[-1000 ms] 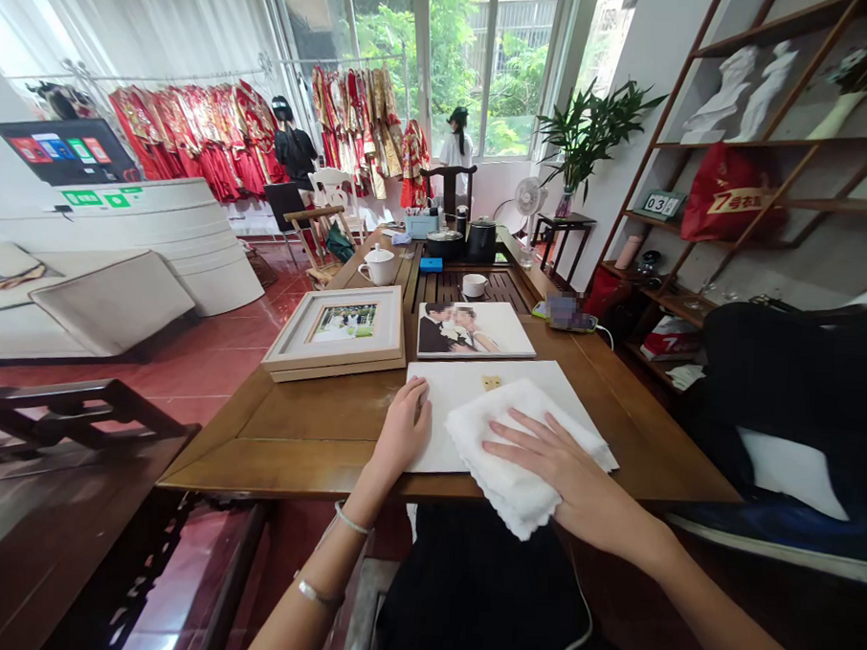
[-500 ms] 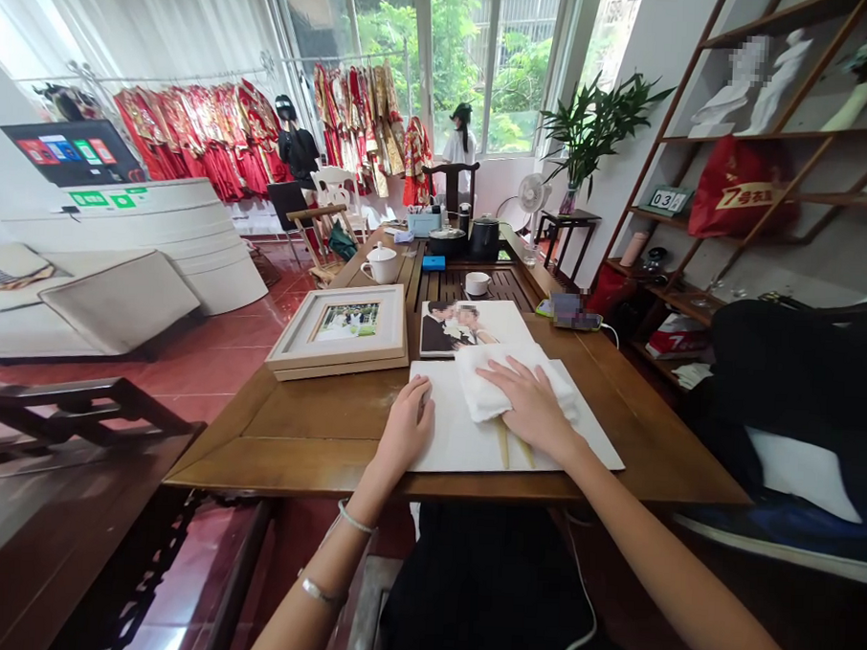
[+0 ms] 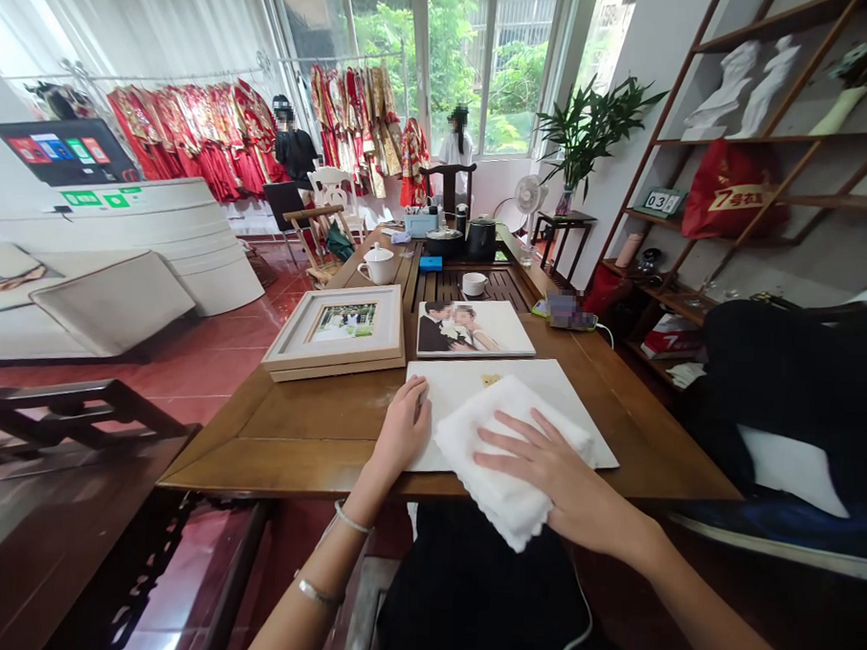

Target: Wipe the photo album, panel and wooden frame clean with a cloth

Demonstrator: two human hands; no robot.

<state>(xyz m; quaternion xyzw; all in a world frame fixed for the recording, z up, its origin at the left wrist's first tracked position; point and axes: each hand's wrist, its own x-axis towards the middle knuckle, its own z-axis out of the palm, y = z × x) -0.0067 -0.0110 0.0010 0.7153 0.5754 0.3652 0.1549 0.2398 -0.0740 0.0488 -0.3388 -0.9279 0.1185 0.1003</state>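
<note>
A white board (image 3: 428,440) lies flat at the table's front edge. My left hand (image 3: 404,421) is closed on its left edge, fingers curled and thumb along the side. My right hand (image 3: 535,456) rests flat with spread fingers on a folded white cloth (image 3: 494,500), pressing it against the board. The cloth covers the board's middle, and its near corner hangs past the table edge. A small yellowish mark (image 3: 490,379) shows on the board just beyond the cloth. Behind the board lies a photo panel (image 3: 476,329) of a couple.
Left of the panel are stacked wooden picture frames (image 3: 336,330). A lidded white cup (image 3: 379,263), a small white bowl (image 3: 475,284) and a phone (image 3: 564,312) on a cable stand farther back on the wooden table (image 3: 285,424). A shelf unit (image 3: 671,142) is at right; two people are near the window.
My right hand has swept the cloth toward me, over the board's near edge. The yellowish streaks near that edge are now covered, and a mark farther back shows. My left hand stays put.
</note>
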